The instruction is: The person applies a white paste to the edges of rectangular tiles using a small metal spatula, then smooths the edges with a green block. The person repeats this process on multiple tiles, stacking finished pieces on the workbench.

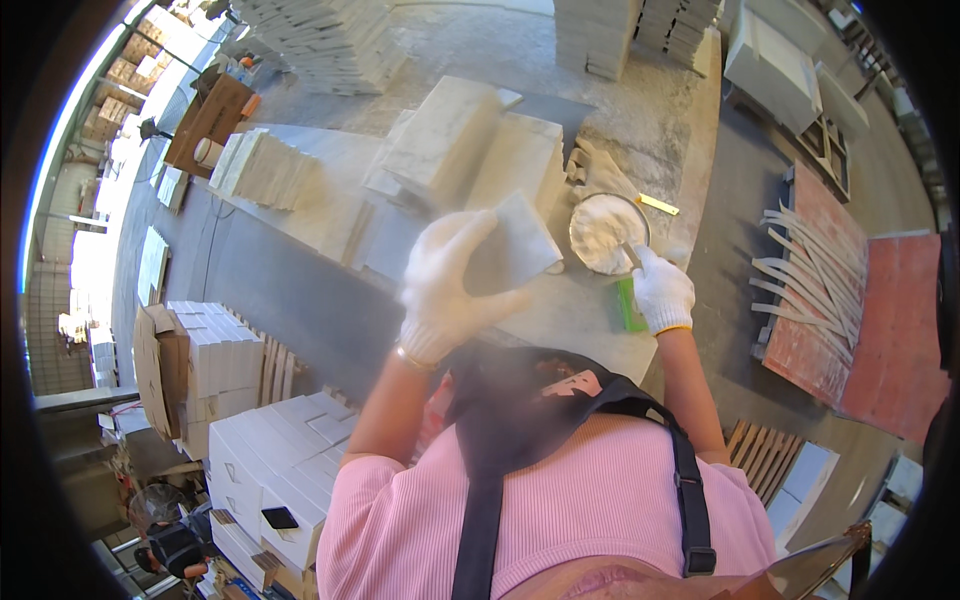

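Gripping flat sq tile, round bowl

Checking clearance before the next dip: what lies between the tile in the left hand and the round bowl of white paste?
Nothing stands between them in the head view: the tile in the left hand nearly meets the bowl rim, with only bare dusty worktable below the narrow gap.

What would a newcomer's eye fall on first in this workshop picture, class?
Dead centre, the left hand in a white glove holds up a pale stone tile over the dusty workbench. Just right of it, the gloved right hand reaches a tool into a round bowl of white powder. White boxes are stacked at lower left.
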Available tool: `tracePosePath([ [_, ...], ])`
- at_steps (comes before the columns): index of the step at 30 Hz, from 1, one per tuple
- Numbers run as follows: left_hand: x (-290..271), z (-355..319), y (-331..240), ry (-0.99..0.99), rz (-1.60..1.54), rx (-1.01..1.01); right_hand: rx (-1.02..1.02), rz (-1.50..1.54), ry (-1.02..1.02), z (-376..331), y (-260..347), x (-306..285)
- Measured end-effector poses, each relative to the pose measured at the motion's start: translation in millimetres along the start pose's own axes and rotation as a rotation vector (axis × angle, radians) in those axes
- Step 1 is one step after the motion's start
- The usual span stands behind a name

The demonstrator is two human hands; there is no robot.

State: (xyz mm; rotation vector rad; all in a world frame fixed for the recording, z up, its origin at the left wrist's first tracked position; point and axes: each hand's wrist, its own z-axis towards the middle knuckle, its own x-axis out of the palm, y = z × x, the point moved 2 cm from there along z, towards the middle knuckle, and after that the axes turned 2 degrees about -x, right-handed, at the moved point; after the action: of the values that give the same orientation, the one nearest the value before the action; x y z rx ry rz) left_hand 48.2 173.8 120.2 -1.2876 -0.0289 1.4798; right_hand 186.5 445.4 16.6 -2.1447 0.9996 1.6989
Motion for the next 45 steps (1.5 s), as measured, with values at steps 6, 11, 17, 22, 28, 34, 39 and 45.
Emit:
tracePosePath([
  [6,-1.3,0.4,2.0,0.036,0.053,-0.086,-0.109,0.246,-0.244,-3.2,-27.1,4.7],
  [11,-10.4,7.6,-4.2,0.052,-0.131,-0.203,-0.142,0.871,-0.268,-0.5,-32.9,13.8],
  [17,-0.5,6.7,-4.4,0.287,-0.773,-0.463,-0.034,1.221,-0.157,-33.9,-13.4,-4.3],
  [22,38.9,-9.6,5.9,0.446,-0.358,-0.079,-0.024,1.346,-0.15,-66.5,2.6,-4.5],
  [28,111.3,-30.4,27.9,0.366,-0.306,0.009,0.054,1.43,-0.129,-90.8,22.2,10.3],
  [34,144.3,-39.3,37.0,0.47,-0.29,-0.109,0.062,1.383,-0.13,-98.1,43.5,11.7],
  [39,160.4,-45.9,45.1,0.494,-0.251,-0.073,0.0,1.232,-0.139,-93.8,49.3,16.4],
  [45,161.2,-47.4,53.1,0.564,-0.256,-0.099,-0.133,1.121,-0.117,-80.1,52.1,23.3],
])
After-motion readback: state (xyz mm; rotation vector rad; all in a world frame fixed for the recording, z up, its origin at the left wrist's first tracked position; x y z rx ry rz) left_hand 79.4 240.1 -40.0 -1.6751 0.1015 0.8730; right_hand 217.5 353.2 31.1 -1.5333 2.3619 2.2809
